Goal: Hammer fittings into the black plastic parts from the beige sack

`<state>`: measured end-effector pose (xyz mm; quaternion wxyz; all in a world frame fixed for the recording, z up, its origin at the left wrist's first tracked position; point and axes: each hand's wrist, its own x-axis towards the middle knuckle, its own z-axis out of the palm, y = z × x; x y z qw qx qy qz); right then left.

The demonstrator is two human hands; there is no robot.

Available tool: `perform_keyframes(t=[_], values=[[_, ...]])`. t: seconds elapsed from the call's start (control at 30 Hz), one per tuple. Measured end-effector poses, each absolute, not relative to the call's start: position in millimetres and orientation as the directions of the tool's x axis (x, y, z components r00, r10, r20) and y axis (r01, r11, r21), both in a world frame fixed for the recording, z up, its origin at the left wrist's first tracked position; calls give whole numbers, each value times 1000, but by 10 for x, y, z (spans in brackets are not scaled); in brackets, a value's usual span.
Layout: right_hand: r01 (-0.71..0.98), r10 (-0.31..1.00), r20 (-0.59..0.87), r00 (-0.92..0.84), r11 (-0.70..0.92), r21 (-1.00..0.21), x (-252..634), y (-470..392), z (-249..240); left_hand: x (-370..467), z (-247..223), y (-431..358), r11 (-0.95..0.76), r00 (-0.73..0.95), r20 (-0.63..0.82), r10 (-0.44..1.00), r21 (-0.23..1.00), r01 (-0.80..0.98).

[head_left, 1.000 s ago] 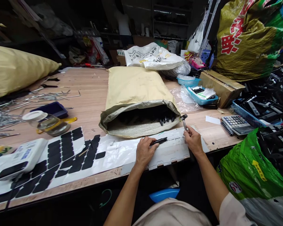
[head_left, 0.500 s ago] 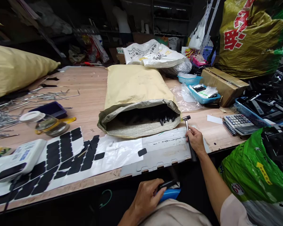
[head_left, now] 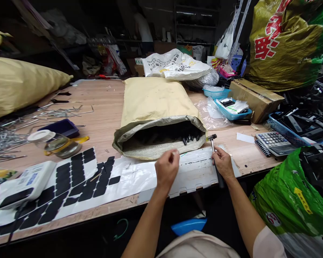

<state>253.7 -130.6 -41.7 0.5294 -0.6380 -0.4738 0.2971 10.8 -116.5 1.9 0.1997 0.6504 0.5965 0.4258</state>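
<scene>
My right hand [head_left: 223, 162] is wrapped round the dark handle of a small hammer [head_left: 212, 140], whose metal head points away from me beside the sack's mouth. My left hand [head_left: 167, 167] is raised just in front of the sack, its fingers curled into a pinch; whatever they may hold is too small or hidden. A cream woven sack [head_left: 153, 96] lies on the table with its mouth towards me. Inside the shadowed opening, several black parts [head_left: 190, 138] show at the right. Below my left hand are white backing sheets [head_left: 140, 175] and a grey board [head_left: 196, 172].
Black stickers [head_left: 78, 168], a white box [head_left: 29, 182], a glass jar [head_left: 61, 145] and metal rods [head_left: 5, 136] lie left. A calculator [head_left: 274, 139], blue baskets [head_left: 233, 115] and a cardboard box [head_left: 254, 96] stand right. A green bag [head_left: 288, 190] bulges beside the table's front edge.
My left hand has risen from my lap to in front of the sack's mouth. The black piece it had there is out of sight. My right hand stays on the hammer.
</scene>
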Motion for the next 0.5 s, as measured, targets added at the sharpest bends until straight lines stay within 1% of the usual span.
perform_keyframes(t=[0.07,0.1,0.17,0.2,0.27,0.4,0.5], values=[[295,921,125,368,12,-956,2540,-1304,-414,99,59,-655,-62,-259,339,904,705,706],[293,922,125,365,13,-956,2541,-1300,-412,80,45,-432,26,-324,322,890,672,740],[286,925,124,359,18,-958,2544,-1289,-413,25,-30,-93,183,-403,238,884,617,766],[282,926,124,358,20,-959,2545,-1283,-416,-6,-81,19,234,-424,198,884,597,767],[271,924,117,363,15,-962,2544,-1272,-425,-65,-180,147,280,-437,148,887,581,765],[257,924,96,369,-2,-966,2537,-1262,-433,-150,-303,194,304,-455,130,881,581,755],[263,925,106,365,7,-965,2534,-1264,-427,-199,-332,184,337,-490,120,864,586,737]])
